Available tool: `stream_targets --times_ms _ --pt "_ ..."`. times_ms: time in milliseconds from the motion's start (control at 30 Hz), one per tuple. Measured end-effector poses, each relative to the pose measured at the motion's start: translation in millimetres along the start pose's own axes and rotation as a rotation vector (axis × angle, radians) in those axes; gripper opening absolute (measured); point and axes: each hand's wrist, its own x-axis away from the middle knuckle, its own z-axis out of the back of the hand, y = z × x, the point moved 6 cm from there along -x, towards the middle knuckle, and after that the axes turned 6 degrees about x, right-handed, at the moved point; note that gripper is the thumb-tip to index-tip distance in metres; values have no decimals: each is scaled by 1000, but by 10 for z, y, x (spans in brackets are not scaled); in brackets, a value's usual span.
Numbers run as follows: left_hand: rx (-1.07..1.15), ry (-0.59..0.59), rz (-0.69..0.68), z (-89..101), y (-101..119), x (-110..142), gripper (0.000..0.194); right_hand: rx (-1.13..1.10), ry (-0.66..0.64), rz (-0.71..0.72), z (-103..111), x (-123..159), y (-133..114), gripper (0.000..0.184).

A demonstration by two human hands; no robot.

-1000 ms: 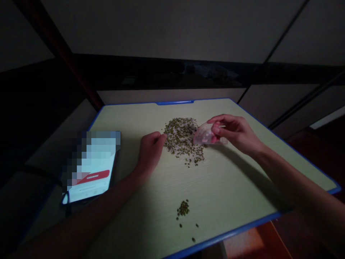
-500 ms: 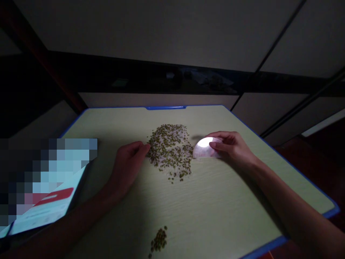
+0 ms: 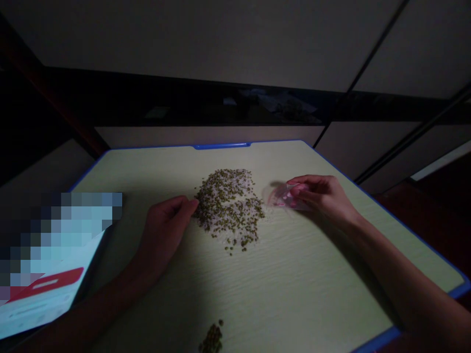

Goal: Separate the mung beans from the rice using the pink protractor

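Observation:
A heap of small green beans mixed with pale grains (image 3: 230, 206) lies in the middle of a light green tabletop (image 3: 294, 274). My left hand (image 3: 165, 228) rests on the table at the heap's left edge, fingers curled with the tips pressed together against the beans. My right hand (image 3: 324, 196) is at the heap's right side, fingers closed on a small clear plastic bag or cup (image 3: 281, 197) that lies low over the table. A second small clump of green beans (image 3: 212, 339) sits near the front edge.
A lit phone or tablet screen (image 3: 44, 274) lies at the left. The table has a blue rim (image 3: 222, 145). Behind it runs a dark shelf (image 3: 257, 105) and tiled floor; the room is dim.
The view has shifted slightly. My right hand with the clear plastic piece dropped from above the heap to the table beside it. My left hand stayed at the heap's left edge.

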Motion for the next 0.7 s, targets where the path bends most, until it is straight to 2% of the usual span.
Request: stream_targets --times_ms 133,433,700 --pt "-2 2 -17 6 21 -1 32 6 -78 35 -151 27 -13 18" --pt "17 4 -49 -2 2 -6 33 -201 -420 96 -501 196 -46 16" --pt "22 -9 -51 -4 -21 -26 35 -230 -600 158 -624 321 -100 24"
